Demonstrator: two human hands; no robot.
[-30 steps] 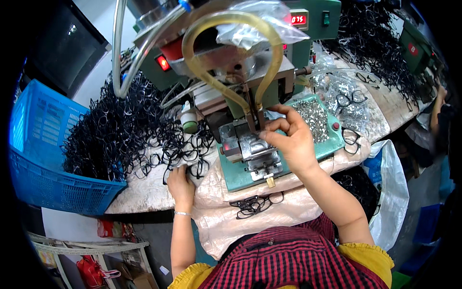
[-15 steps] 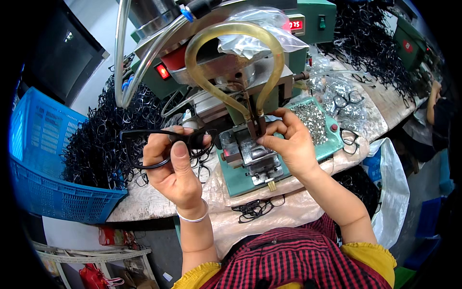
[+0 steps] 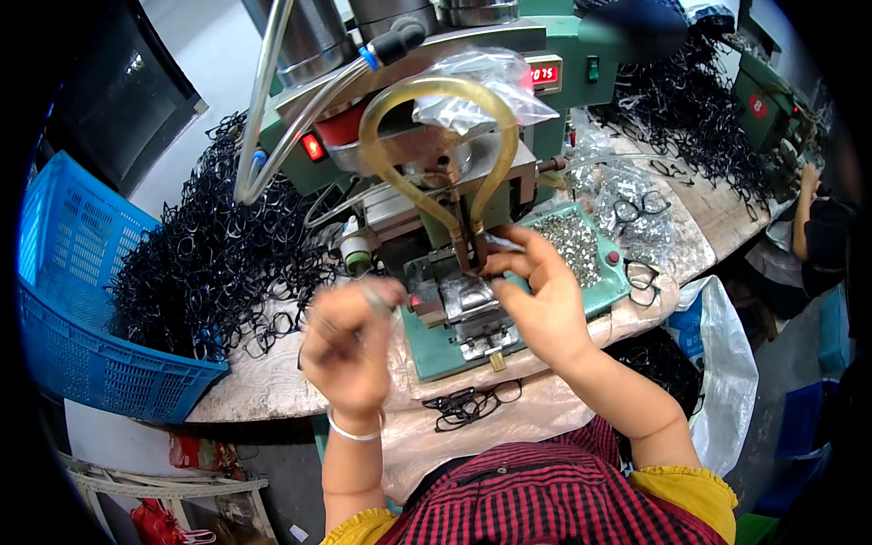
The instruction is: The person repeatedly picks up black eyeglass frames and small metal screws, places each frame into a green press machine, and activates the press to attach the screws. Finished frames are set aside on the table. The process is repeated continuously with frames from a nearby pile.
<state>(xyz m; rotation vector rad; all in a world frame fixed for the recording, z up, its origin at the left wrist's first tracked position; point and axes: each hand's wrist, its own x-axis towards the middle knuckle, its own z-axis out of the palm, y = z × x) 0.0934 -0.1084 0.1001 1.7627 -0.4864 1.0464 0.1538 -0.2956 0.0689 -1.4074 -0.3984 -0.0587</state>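
My left hand is raised left of the bench machine's metal fixture, smeared by motion. Whether it holds anything cannot be made out. My right hand is at the right side of the fixture, its fingers bent together beside the machine's upright copper-coloured jaws. A thin pale sliver shows by its index finger; what the fingertips pinch is hidden. A yellowish hose loops above the jaws. Behind my right hand, a green tray holds many small metal parts.
Black eyeglass frames are heaped at the left beside a blue crate. Several frames lie on the plastic-covered front edge. A white sack hangs at the right. Another person's arm shows far right.
The black eyeglass frame held in my left hand no longer shows clearly, and that hand has moved slightly lower and blurred. My right hand stays by the jaws. The whole view has shifted a little.
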